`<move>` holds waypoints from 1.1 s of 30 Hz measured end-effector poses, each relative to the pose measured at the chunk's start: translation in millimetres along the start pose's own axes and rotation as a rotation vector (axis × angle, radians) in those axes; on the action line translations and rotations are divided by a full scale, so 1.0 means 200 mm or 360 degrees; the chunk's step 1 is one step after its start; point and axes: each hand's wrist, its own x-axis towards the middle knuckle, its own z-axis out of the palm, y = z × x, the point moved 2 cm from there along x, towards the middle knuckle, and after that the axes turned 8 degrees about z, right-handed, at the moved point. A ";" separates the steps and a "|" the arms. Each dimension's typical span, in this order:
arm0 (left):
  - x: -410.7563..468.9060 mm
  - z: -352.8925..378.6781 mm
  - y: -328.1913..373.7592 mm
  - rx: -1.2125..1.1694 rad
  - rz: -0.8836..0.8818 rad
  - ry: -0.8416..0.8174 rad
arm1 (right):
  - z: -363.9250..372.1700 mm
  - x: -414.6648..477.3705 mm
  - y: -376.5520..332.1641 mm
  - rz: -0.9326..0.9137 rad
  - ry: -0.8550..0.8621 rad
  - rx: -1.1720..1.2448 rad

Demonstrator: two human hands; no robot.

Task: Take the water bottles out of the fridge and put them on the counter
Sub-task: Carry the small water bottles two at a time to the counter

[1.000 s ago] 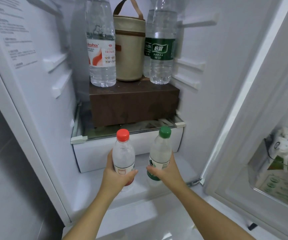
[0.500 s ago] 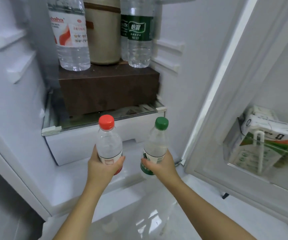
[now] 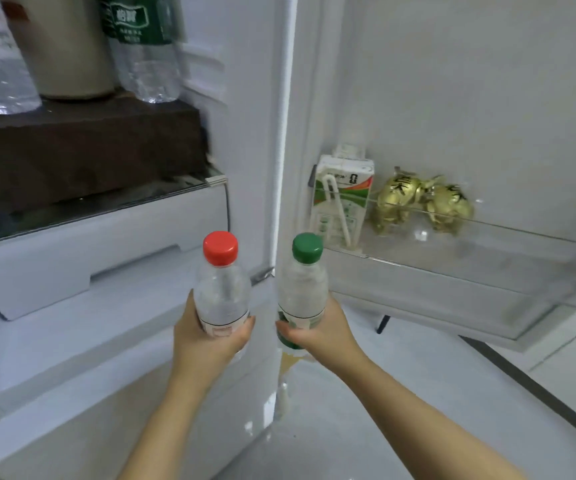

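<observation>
While clamped low round their labels, upright with caps up, likely for a steady carry: red-capped bottle (image 3: 222,292) in left grip (image 3: 210,337), green-capped bottle (image 3: 302,289) in right grip (image 3: 321,332). Both out in front of the fridge (image 3: 54,341), before its drawer (image 3: 72,258), not yet on any desk; no desk in view. Farther back, on the brown box (image 3: 89,147), large bottles (image 3: 148,57) left to fetch.

A drink carton (image 3: 343,199) and gold-foil parcels (image 3: 425,202) sit in the door shelf (image 3: 487,271) at centre right; a brown box (image 3: 82,150) fills the upper left.
</observation>
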 end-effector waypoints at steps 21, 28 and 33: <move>-1.16 1.16 0.45 -0.0068 0.0211 -0.0814 | -1.30 -1.29 0.48 0.0475 0.0916 0.0058; -1.30 1.54 0.60 -0.0139 0.0240 -0.1005 | -1.60 -1.46 0.61 0.0564 0.1210 0.0131; -1.37 1.85 0.67 -0.0237 0.0190 -0.1208 | -1.84 -1.52 0.73 0.0605 0.1388 0.0162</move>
